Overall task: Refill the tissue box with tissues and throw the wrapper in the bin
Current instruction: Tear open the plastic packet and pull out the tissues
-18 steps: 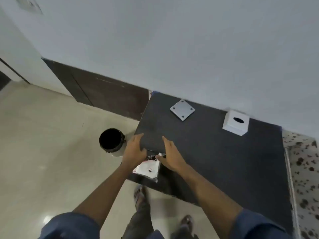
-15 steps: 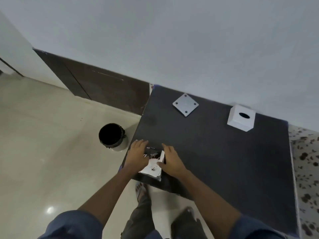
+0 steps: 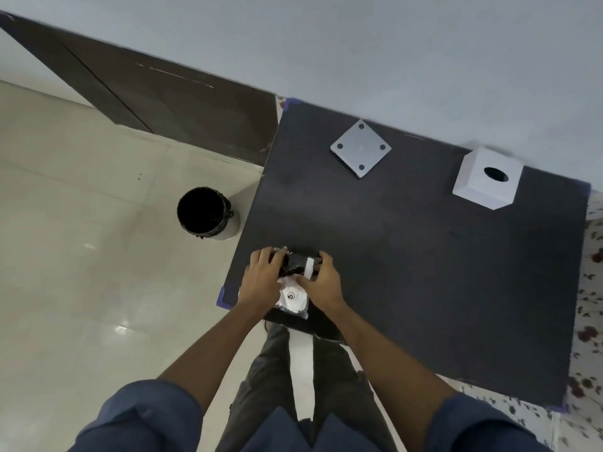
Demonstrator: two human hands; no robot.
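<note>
A wrapped tissue pack (image 3: 293, 293), black and white in clear plastic, lies at the near left corner of the black table (image 3: 408, 256). My left hand (image 3: 264, 278) grips its left side, and my right hand (image 3: 321, 282) grips its right side, fingers curled over the far end. The white cube tissue box (image 3: 486, 179) with a round hole on top stands at the far right of the table. Its flat white base plate (image 3: 360, 148) lies apart at the far middle. A black-lined bin (image 3: 205, 212) stands on the floor left of the table.
A grey wall runs behind the table, with dark brown panelling (image 3: 163, 99) to the left. Glossy cream floor tiles (image 3: 81, 256) spread around the bin. A flowered cloth (image 3: 590, 288) shows past the table's right edge. My legs are below the table's near edge.
The pack has come up from below the table's near edge onto the tabletop. Both hands have closed around it. The camera has tilted further down.
</note>
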